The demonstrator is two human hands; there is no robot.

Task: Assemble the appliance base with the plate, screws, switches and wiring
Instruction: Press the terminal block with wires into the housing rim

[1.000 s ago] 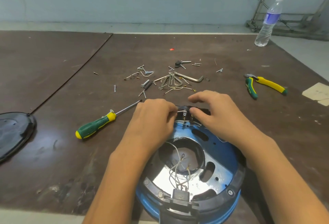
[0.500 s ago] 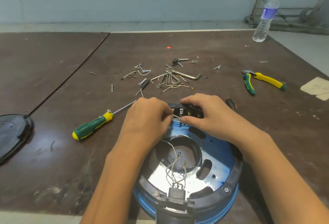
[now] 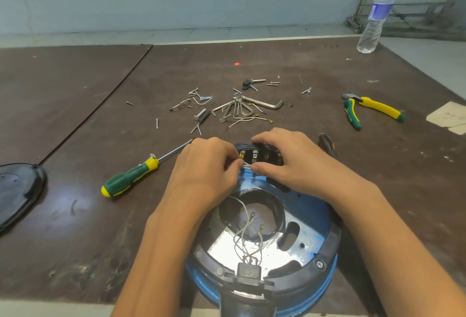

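REMOTE BENCH, HEAD CAMERA: The fingertips [image 3: 236,165] of the left hand [image 3: 206,165] are pinched narrow on the end of a thin white wire [image 3: 246,165], as I read it from my station. The right hand [image 3: 290,160] curls round a black plastic switch block [image 3: 261,156], thumb beneath and fingers over its far edge.

The block sits at the far rim of the round blue appliance base [image 3: 312,233]. Its long axis runs left to right across my view, and its open face is turned toward me. The wire end lies just beside the block's near left corner, with the contacts just beyond the pinch and slightly right of it. That makes the left hand the nearer one to feed the wire. I judge the step in hand to be wiring the switch, and the coming move to be a push away from me into the block's left end.

By my count there are two hands, one block and one base. At least two brass contacts show; fingers hide the rest. A bunch of white leads [image 3: 248,238] hangs in the base's middle opening, and two of them end in free ring terminals.

Out on the brown table [image 3: 75,115] lie:
- one green-and-yellow screwdriver [image 3: 131,178]
- one pair of yellow-and-green pliers [image 3: 370,110]
- one bent steel hex key [image 3: 267,104]
- a scatter of loose screws [image 3: 199,94], too small to count surely
- one black oval cover [image 3: 17,190]
- one clear water bottle [image 3: 375,16]
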